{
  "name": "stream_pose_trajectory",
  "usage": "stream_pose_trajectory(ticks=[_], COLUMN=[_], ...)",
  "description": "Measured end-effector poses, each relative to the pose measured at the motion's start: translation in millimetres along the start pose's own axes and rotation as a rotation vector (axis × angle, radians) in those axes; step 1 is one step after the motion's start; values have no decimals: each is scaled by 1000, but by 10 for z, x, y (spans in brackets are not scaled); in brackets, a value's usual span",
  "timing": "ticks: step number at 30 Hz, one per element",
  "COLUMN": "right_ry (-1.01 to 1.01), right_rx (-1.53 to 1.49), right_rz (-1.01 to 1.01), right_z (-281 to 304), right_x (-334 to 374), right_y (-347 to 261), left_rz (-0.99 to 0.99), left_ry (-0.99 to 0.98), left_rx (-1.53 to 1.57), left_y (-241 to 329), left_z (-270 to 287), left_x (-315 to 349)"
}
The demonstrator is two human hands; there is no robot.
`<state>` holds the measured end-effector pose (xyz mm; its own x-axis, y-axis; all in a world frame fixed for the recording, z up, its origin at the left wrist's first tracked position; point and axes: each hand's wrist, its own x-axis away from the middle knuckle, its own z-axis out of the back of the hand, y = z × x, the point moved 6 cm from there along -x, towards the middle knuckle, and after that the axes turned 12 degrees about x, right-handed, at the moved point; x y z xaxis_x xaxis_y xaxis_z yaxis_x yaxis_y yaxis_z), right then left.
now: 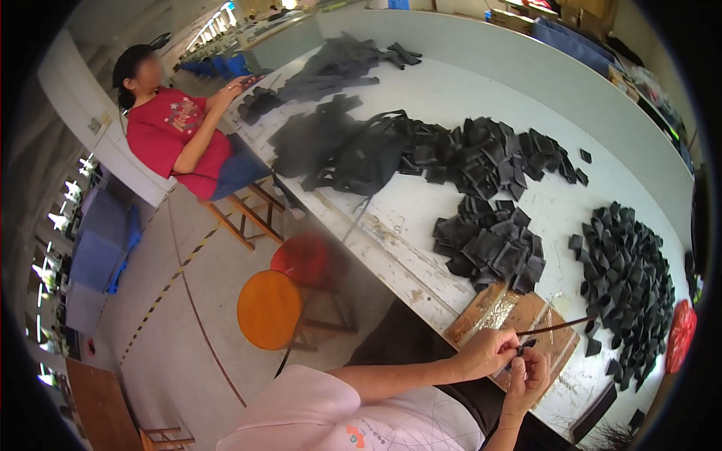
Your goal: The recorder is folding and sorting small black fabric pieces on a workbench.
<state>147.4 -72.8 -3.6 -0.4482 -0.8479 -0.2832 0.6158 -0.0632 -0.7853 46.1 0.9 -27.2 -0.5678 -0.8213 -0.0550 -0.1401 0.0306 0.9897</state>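
Note:
My left hand [485, 353] and my right hand [531, 379] meet over the near edge of the table, fingertips pinched close together. Between them is a small black piece of fabric [526, 346], mostly hidden by the fingers. Just beyond the fingers, a thin dark strip [556, 327] runs to the right; whether my left hand holds its end I cannot tell. Under and behind the hands lies a worn wooden board [560, 343], with a shiny tape-like patch [492, 312] on it. A heap of flat black fabric pieces [489, 244] touches the board's far side.
Folded black pieces form a large pile [628, 289] at the right, near a red bag [680, 336]. More black pieces [481, 154] and strips [331, 68] spread along the white table [571, 233]. A co-worker [180, 135] sits at the far left. Stools [268, 310] stand beside the table.

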Motion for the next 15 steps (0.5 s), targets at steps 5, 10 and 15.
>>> stream_pose_trajectory(ticks=[5, 10, 15], right_ry=[25, 97, 177], right_rx=[92, 433, 343], right_rz=[69, 263, 78], right_z=[-56, -127, -110], right_x=[-39, -24, -108], right_y=[63, -99, 24], left_rz=[-73, -282, 146], left_ry=[66, 241, 173], left_rx=[-79, -216, 470], left_y=[82, 34, -119], left_z=[-8, -51, 18], left_x=[41, 62, -54])
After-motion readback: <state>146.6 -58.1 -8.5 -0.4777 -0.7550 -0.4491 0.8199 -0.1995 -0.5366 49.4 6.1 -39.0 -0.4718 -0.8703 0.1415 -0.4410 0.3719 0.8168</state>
